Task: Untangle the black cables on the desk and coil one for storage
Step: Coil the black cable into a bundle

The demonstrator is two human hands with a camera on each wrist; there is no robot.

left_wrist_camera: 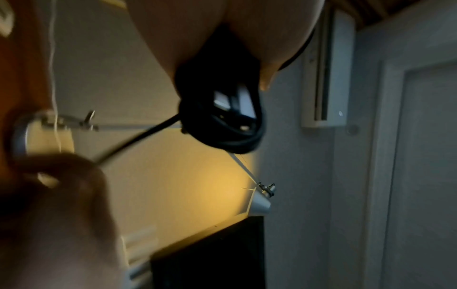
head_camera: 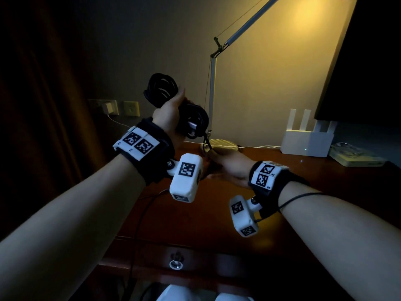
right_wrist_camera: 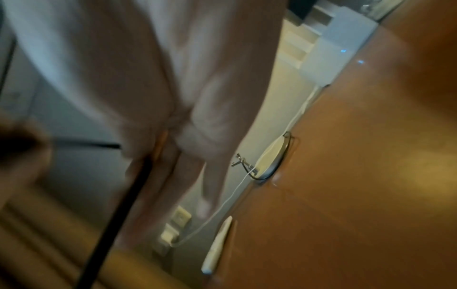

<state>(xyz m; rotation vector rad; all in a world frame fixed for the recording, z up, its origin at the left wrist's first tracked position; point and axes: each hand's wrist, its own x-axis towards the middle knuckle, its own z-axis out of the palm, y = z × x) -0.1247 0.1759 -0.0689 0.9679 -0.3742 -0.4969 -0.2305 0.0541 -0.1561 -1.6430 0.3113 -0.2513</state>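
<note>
My left hand (head_camera: 173, 109) is raised above the desk and grips a black cable coil (head_camera: 161, 88) round its middle, with loops sticking out above and below (left_wrist_camera: 222, 125) the fist. A silver plug (head_camera: 192, 125) shows inside the lower loops. A loose black strand (head_camera: 207, 142) runs down from the coil to my right hand (head_camera: 219, 157), which pinches it low over the desk. The right wrist view shows that strand (right_wrist_camera: 118, 205) passing between the fingers, blurred.
A desk lamp (head_camera: 213, 83) stands on its round base (head_camera: 221, 144) just behind my hands. A white router (head_camera: 306, 142) and a dark monitor (head_camera: 368, 61) are at the right. Another black cable (head_camera: 138, 222) hangs off the wooden desk's (head_camera: 325, 181) front left edge. Wall sockets (head_camera: 112, 107) sit at the left.
</note>
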